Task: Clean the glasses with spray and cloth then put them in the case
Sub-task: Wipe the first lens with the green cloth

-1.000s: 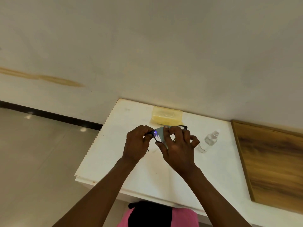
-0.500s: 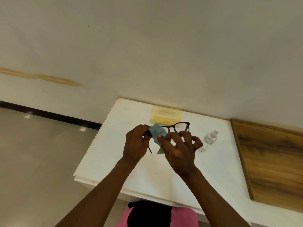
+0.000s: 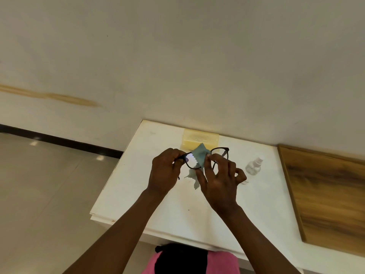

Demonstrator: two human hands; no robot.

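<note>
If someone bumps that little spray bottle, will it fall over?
Probably, yes. The spray bottle stands upright on the white table, narrow and taller than wide, so it looks tippy. It seems clear and small, likely light. Its rounded body might roll afterwards.

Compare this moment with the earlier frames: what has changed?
The right hand has worked the cloth from the glasses' left lens toward the bridge, uncovering that lens. The left hand still grips the frame's left end. Case and spray bottle unmoved.
</note>
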